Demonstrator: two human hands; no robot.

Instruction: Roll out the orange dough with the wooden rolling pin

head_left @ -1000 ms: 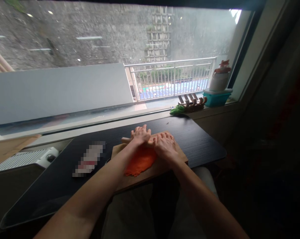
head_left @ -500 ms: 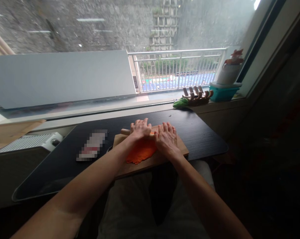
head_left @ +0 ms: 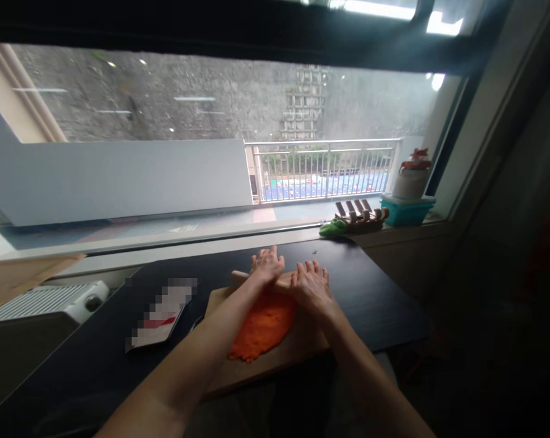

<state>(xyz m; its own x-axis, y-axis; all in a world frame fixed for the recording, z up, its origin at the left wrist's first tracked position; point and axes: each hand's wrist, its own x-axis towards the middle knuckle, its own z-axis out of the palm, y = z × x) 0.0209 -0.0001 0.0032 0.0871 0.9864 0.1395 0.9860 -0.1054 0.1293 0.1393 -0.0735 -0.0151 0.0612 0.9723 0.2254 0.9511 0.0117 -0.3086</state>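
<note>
A pale wooden rolling pin (head_left: 239, 276) lies across the far side of an orange dough sheet (head_left: 264, 325). The dough is flattened, with a ragged near edge, on a wooden board (head_left: 297, 348). My left hand (head_left: 268, 266) presses over the pin's left half, fingers stretched forward past it. Over the right end lies my right hand (head_left: 312, 283), palm down, fingers spread and reaching beyond the pin. Both hands are open rather than wrapped round it. The pin's right end is hidden under my right hand, and my left forearm covers part of the board.
The board rests on a black table (head_left: 370, 304). Left of it lies a flat, blurred-out object (head_left: 163, 316). Along the windowsill stand a green item (head_left: 333, 228), a brown rack-like object (head_left: 361, 214) and a teal box (head_left: 407, 211) under a jar (head_left: 412, 182). A white radiator (head_left: 58, 301) is at left.
My view has tilted up, so everything sits lower in the picture. Both hands and the pin are farther toward the board's far edge, and more of the dough shows on the near side.
</note>
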